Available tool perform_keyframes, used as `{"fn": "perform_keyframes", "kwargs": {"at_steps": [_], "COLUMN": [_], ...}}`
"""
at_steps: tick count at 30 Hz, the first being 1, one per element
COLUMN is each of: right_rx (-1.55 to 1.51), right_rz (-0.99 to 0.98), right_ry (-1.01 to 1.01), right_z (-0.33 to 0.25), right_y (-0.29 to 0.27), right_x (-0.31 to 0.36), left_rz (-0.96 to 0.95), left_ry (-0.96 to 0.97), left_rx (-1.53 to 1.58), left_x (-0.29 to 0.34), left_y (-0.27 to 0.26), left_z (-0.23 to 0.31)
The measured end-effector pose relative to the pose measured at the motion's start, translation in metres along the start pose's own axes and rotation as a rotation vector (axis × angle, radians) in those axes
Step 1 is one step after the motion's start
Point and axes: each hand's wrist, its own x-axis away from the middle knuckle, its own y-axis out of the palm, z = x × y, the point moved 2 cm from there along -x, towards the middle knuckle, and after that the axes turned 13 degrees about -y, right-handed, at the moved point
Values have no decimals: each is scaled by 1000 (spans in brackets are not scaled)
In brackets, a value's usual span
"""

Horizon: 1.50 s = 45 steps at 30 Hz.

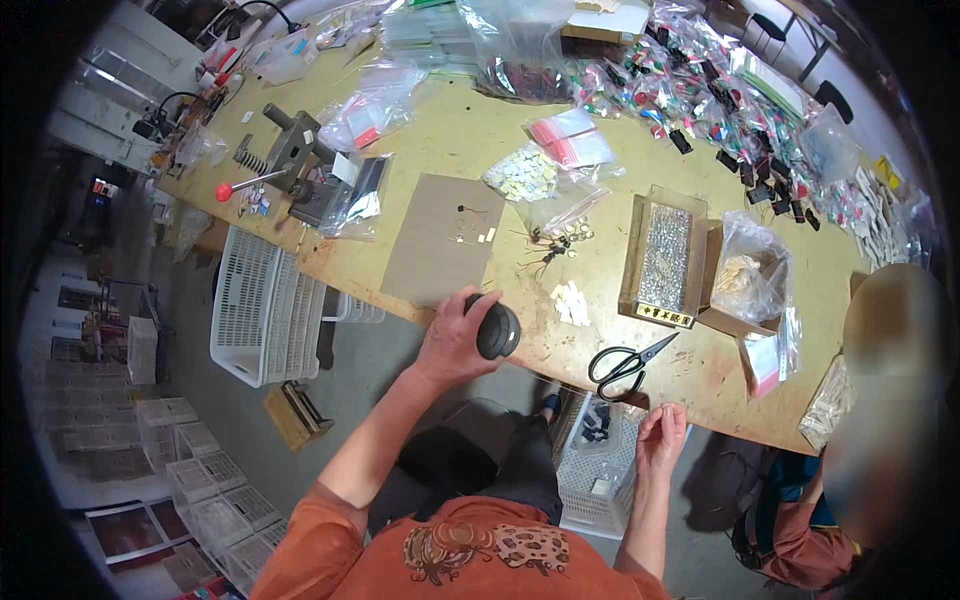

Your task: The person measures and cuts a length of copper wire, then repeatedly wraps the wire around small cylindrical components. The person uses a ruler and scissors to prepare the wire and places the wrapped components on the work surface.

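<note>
My left hand (452,340) is wrapped round a black, round, ridged object (498,332) at the table's front edge; its exact kind I cannot make out. Off the edge at the right, my right hand (661,436) is closed in a pinch, and anything between its fingertips is too small to see. Black-handled scissors (628,366) lie on the table between my hands, blades pointing away to the right. Beyond the left hand, a brown sheet (420,262) bears a small black part with thin wires (463,209) and some pale pieces.
Small white strips (571,304) and wired black parts (548,248) lie mid-table. A box of small metallic pieces (667,255) stands at right, bagged parts (690,80) behind. A red-knobbed hand press (300,165) stands left. Another person's sleeve (810,540) is at lower right.
</note>
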Motion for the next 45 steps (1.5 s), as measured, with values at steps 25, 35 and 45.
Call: {"fn": "perform_keyframes", "kwargs": {"at_steps": [25,35,45], "right_rx": [-275,-370,-281], "right_rz": [272,128,113], "right_ry": [-255,-368,-146], "right_z": [172,190,236], "right_y": [-36,-28,-27], "right_x": [118,167,236], "left_rz": [-240,-591,-1031], "left_ry": [814,320,-200], "left_rx": [32,834,1303], "left_x": [-85,89,195], "left_y": [39,103,201], "left_z": [-71,-113,-119]}}
